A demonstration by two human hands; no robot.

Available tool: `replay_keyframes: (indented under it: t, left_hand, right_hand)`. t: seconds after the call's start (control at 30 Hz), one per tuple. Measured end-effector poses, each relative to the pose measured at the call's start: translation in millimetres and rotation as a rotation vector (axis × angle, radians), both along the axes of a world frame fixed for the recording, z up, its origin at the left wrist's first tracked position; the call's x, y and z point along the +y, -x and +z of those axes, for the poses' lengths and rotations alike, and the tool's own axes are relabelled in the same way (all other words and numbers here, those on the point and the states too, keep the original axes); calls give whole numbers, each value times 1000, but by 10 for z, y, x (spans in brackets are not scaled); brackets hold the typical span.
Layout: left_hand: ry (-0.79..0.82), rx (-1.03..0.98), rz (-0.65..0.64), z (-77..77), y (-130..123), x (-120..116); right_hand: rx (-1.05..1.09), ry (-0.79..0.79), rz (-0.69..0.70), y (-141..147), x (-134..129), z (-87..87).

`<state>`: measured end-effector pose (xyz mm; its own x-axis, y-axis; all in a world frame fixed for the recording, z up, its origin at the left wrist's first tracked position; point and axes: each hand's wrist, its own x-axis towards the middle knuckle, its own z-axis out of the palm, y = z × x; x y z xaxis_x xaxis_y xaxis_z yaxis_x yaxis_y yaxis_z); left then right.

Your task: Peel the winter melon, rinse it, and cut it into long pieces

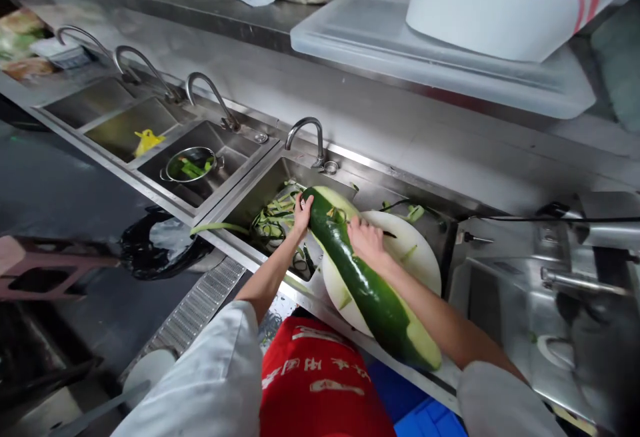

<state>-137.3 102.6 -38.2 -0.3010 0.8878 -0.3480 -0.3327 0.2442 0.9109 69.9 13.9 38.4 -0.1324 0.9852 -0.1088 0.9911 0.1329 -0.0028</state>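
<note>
A large, long dark green gourd (353,277) lies across a round white cutting board (420,257), with pale peeled areas at its top edge and its near end. My left hand (302,214) grips the gourd's far left end. My right hand (367,240) is closed above the upper part of the gourd, beside a patch of loose peel. A dark, thin piece sticks out to the right of that hand; whether it is a tool's handle or blade I cannot tell. Green peel strips (275,217) are heaped in the sink left of the board.
Faucets stand behind the sinks, the nearest (317,137) beyond the gourd. A pot with green pieces (190,165) and a yellow bag (147,142) sit in sinks to the left. A shelf overhead holds a plastic lid (435,57) and a white bucket (500,4).
</note>
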Motion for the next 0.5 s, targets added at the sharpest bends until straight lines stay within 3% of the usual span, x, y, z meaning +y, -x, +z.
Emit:
replay_keyframes:
  t: [0.13, 0.23, 0.33, 0.5]
  left_hand:
    - [19, -72, 94, -191, -58, -149]
    - [-6, -41, 147, -279, -135, -436]
    - [-3, -7, 111, -361, -421, -923]
    - [295, -3, -82, -431, -1176, -1877]
  right_hand:
    - [-89, -76, 53, 363, -251, -71]
    - [-82, -111, 41, 373, -296, -119]
    - [-7, -99, 38, 193, -254, -136]
    - [99, 81, -115, -307, -285, -79]
